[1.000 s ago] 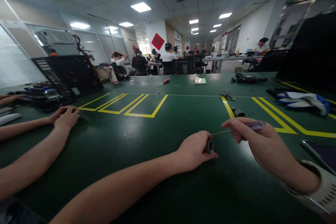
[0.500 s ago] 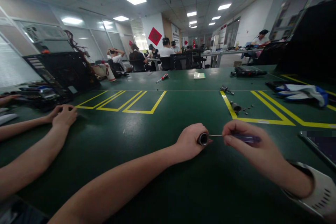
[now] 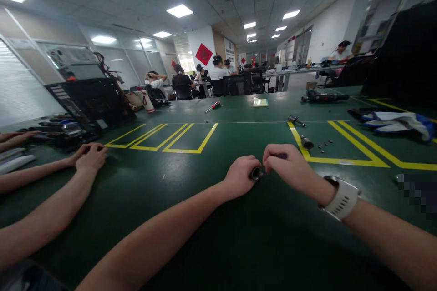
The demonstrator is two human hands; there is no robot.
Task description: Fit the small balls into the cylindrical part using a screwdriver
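My left hand point(image 3: 241, 175) is wrapped round a short metal tube point(image 3: 255, 173), its open end facing me. Just to its right, my right hand point(image 3: 285, 166) is closed on a purple screwdriver handle point(image 3: 282, 155), most of it hidden by the fingers. The screwdriver's shaft cannot be made out. Beyond my right hand, a metal socket piece point(image 3: 307, 142) lies by a yellow tape line, with several small metal bits point(image 3: 322, 150) beside it. A toothed metal part point(image 3: 296, 121) rests farther back.
On the green table point(image 3: 191, 182) are a red screwdriver point(image 3: 213, 107), a notepad point(image 3: 260, 102), a black power tool point(image 3: 324, 97) and blue-white gloves point(image 3: 398, 122). A co-worker's hands point(image 3: 90, 154) are at the left. A partly pixelated dark object point(image 3: 421, 193) lies right.
My right hand has moved left, close to my left hand, and turned with the screwdriver. My left hand and the tube have shifted slightly left. The whole view has shifted a little.
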